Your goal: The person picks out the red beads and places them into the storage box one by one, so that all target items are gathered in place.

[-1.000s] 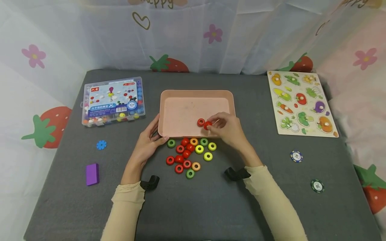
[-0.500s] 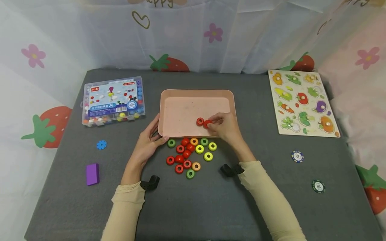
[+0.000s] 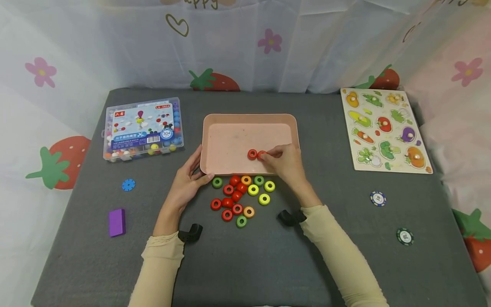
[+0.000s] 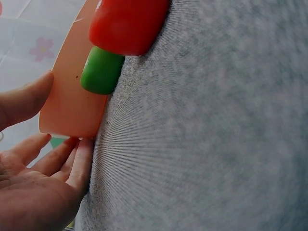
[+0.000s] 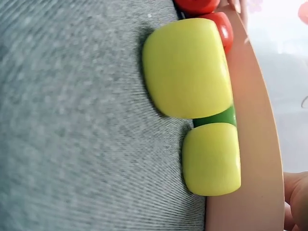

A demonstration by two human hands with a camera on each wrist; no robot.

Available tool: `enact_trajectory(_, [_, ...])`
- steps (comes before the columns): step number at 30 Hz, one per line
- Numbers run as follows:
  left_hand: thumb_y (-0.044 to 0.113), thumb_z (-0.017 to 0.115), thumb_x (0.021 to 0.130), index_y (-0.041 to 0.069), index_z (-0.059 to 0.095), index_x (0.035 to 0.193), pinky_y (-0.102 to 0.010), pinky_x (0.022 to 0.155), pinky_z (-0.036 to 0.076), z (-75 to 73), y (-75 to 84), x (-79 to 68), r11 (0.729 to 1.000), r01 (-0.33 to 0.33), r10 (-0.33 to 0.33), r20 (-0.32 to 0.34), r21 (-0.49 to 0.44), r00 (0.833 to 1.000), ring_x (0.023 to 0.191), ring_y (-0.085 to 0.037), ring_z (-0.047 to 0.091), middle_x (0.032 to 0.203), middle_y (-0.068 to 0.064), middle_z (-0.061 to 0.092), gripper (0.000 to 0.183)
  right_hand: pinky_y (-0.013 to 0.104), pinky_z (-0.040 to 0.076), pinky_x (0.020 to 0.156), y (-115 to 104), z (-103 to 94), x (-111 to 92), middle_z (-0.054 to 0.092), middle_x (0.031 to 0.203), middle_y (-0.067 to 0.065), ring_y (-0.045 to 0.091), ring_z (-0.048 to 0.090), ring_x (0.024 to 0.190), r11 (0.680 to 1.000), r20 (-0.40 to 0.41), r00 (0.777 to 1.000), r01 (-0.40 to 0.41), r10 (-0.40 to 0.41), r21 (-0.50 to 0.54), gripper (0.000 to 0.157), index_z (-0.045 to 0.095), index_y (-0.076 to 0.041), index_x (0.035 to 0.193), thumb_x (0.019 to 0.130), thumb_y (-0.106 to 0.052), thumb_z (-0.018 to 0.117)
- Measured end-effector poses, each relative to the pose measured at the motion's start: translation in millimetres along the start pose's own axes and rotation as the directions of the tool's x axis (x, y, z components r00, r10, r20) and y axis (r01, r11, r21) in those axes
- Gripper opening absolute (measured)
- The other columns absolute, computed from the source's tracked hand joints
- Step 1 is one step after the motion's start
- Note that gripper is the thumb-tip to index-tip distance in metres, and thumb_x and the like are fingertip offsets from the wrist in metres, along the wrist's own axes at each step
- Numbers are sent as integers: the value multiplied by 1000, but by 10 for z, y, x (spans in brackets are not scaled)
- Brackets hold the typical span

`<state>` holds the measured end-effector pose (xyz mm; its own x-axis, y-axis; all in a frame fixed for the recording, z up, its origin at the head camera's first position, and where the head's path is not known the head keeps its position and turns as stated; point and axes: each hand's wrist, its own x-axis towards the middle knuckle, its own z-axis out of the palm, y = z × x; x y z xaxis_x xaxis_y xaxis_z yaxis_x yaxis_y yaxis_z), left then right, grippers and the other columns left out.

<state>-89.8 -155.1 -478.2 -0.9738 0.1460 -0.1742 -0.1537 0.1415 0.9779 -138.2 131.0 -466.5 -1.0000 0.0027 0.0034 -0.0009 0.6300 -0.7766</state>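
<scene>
A shallow pink tray (image 3: pixel 245 132) sits mid-table. My left hand (image 3: pixel 185 184) holds its near left corner, thumb at the front wall and fingers along the left side; the left wrist view shows that thumb and fingers (image 4: pixel 45 178) about the corner. Inside the tray my right hand (image 3: pixel 285 164) pinches a red bead (image 3: pixel 261 155), partly covered by the fingertips. Close beside it lies another red ring-shaped bead (image 3: pixel 252 154). In the right wrist view the right hand (image 5: pixel 297 197) shows only partly, behind the tray wall, and its bead is hidden.
In front of the tray lie several red, green, orange and yellow beads (image 3: pixel 253 190). A clear box of coloured balls (image 3: pixel 143 129) stands left, near a blue disc (image 3: pixel 128 184) and purple block (image 3: pixel 116 222). Rightward are a vegetable puzzle board (image 3: pixel 385 132) and two chips (image 3: pixel 378 199).
My right hand has shifted slightly left with the pinched red bead, and the other red bead in the tray has slid left too. My left hand stays at the tray corner.
</scene>
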Motion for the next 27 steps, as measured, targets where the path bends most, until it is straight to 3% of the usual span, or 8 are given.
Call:
enact_trajectory(8, [7,72,92,24,24,161,-44,116,36,-6,-5,3,1000,-8,8,4,-4,1000,150,-16,28,164,-2,27,86,27,48,55,-12,26,-38,73,79,10,20,64,72,997,-46,998,47,-49,-58,20,80,-1,89,89,-21,77])
enact_trajectory(14, [7,73,92,23,24,161,-44,116,36,-9,-17,10,1000,-7,7,3,-7,1000,150,-16,28,165,-3,26,86,32,50,66,-18,4,-63,71,83,8,20,62,75,992,-51,992,117,-119,-41,13,78,-4,90,90,-17,76])
enact_trajectory(20, [7,73,92,23,24,161,-44,116,36,-11,-14,10,1000,-7,7,5,-11,1000,150,-16,27,165,-2,26,86,33,52,70,-48,-50,-145,71,89,4,17,61,77,975,42,975,218,-219,31,9,78,-9,94,90,-17,76])
enact_trajectory(27, [7,72,92,25,24,161,-43,116,36,-8,-12,13,1000,2,-2,3,-11,1000,150,-16,27,165,-2,27,86,34,50,70,-131,-183,-365,68,89,-1,14,59,80,944,184,930,295,-319,149,13,77,-7,101,90,-12,75])
